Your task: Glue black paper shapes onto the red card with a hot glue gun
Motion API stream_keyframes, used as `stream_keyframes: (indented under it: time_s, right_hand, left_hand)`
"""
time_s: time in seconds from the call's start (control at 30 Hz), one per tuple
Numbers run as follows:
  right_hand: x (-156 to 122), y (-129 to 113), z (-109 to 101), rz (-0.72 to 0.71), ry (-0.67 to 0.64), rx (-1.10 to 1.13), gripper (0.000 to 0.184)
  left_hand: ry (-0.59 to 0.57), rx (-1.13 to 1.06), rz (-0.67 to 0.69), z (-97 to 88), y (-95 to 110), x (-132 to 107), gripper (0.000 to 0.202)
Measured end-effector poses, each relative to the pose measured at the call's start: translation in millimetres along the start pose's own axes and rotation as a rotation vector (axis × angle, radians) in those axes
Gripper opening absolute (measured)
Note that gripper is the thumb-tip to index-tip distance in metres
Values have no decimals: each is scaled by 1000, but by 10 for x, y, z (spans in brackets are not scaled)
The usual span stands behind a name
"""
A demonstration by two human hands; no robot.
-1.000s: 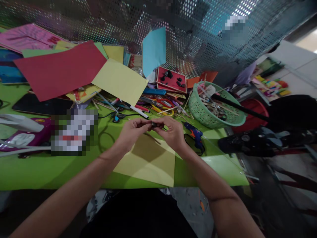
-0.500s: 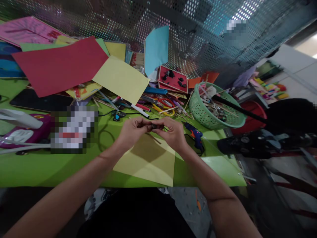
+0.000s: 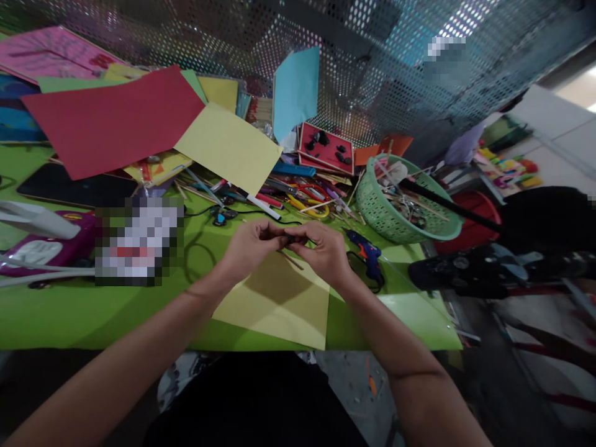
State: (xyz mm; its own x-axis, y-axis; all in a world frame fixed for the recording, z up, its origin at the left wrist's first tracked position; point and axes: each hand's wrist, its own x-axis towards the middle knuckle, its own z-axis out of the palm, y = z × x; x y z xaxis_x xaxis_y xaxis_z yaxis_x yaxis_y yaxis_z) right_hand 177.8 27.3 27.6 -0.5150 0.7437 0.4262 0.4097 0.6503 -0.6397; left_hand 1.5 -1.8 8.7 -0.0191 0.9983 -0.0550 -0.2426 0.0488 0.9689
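My left hand (image 3: 249,246) and my right hand (image 3: 321,248) meet fingertip to fingertip above a yellow sheet of paper (image 3: 279,310). Between their pinched fingers is a small dark piece (image 3: 290,238), mostly covered, so its kind is unclear. Just below the fingers shows a thin brown stick (image 3: 294,263) over the paper. To the right of my right hand lies a blue glue gun (image 3: 366,251) with orange parts.
A green basket (image 3: 388,214) of sticks and scraps stands at the right. Behind my hands are pens, yellow-handled scissors (image 3: 316,210) and a red panel (image 3: 326,149) with dark stones. Coloured sheets, including a red one (image 3: 116,121), pile up at back left.
The small dark piece has turned or sunk slightly between my fingertips and shows less. Both hands stay in nearly the same place.
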Motion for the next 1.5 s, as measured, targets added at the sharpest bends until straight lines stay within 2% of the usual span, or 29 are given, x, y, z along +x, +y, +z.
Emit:
stream_keyframes:
  time_s: [0.37,0.63,0.87,1.27,1.5]
  right_hand:
    - [15,15,8,22,24,54,24]
    - [30,15,4,-30,57,-1,24]
    - [0,19,70,-89,64,-39,22]
    - [23,1,67,-24,102,53,23]
    - [28,38,49,25,93,89,22]
  left_hand:
    - [16,56,36,18,-38,-12,12]
    - [3,-173,-69,25,-33,4,26]
    - [43,-271,-99,19,-76,18,26]
    - [68,-281,-93,41,-37,-10,27]
    - [23,-194,-63,23,-22,-6,29]
